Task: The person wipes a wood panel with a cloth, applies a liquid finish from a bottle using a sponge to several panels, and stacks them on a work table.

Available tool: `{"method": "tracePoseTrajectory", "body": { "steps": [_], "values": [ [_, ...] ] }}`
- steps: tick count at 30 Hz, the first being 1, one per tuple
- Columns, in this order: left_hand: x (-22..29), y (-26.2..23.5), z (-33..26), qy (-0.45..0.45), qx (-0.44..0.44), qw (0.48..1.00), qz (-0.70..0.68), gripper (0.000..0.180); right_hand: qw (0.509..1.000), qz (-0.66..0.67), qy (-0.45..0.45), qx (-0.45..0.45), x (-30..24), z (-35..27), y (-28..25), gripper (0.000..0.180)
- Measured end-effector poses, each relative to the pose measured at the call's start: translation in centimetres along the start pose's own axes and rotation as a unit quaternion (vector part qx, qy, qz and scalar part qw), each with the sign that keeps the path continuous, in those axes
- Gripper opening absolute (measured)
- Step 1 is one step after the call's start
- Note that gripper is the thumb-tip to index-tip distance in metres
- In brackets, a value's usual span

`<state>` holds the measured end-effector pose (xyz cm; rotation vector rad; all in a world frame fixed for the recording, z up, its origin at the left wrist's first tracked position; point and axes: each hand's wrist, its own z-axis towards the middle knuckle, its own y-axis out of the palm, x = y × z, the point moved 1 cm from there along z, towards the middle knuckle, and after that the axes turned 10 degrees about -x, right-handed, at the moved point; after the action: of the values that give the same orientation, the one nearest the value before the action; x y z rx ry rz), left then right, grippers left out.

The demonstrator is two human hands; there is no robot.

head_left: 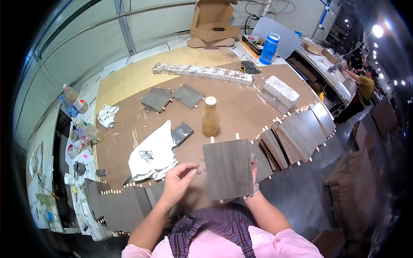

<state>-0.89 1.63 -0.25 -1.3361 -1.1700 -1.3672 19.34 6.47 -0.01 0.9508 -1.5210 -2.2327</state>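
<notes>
My right hand [254, 174] grips a grey-brown wood-grain board [228, 170] by its right edge, upright in front of me. Pale wooden dowels stick out of the board's top edge, and one shows at its bottom edge. Left of the board, my left hand [180, 181] is curled with thumb and forefinger drawn together; anything between them is too small to make out. Just beyond the board stands a bottle [211, 118] of yellowish liquid with a white cap. A crumpled white cloth [152, 155] with dark smudges lies beside a dark grey block [182, 133].
Stacked dowelled boards [122, 210] line the near left, and a fanned row of boards [297, 129] runs along the right edge. Farther back are loose grey panels [157, 99], a white-smeared bar [202, 74], a wrapped block [279, 92] and a blue bottle [269, 49]. Another person [365, 86] works at the far right.
</notes>
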Motion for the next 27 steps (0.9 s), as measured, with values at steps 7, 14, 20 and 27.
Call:
{"method": "tracePoseTrajectory", "body": {
  "steps": [7, 14, 20, 27],
  "values": [
    [3.1, 2.5, 1.6, 0.081, 0.111, 0.987, 0.084, 0.043, 0.998, 0.051, 0.009, 0.044, 1.3, -1.2, -1.6, 0.092],
    [1.8, 0.5, 2.8, 0.005, 0.05, 0.991, 0.124, 0.025, 0.99, 0.001, 0.035, 0.139, 2.5, -1.9, -1.1, 0.092],
    [0.7, -1.6, 3.7, 0.054, 0.187, 0.981, 0.006, 0.029, 0.996, 0.055, 0.065, 0.029, 3.0, -1.0, -1.1, 0.102],
    [-0.4, -1.5, 0.1, 0.019, 0.103, 0.981, 0.165, 0.034, 0.986, -0.005, 0.044, 0.161, 3.0, -1.9, -4.7, 0.087]
  ]
}}
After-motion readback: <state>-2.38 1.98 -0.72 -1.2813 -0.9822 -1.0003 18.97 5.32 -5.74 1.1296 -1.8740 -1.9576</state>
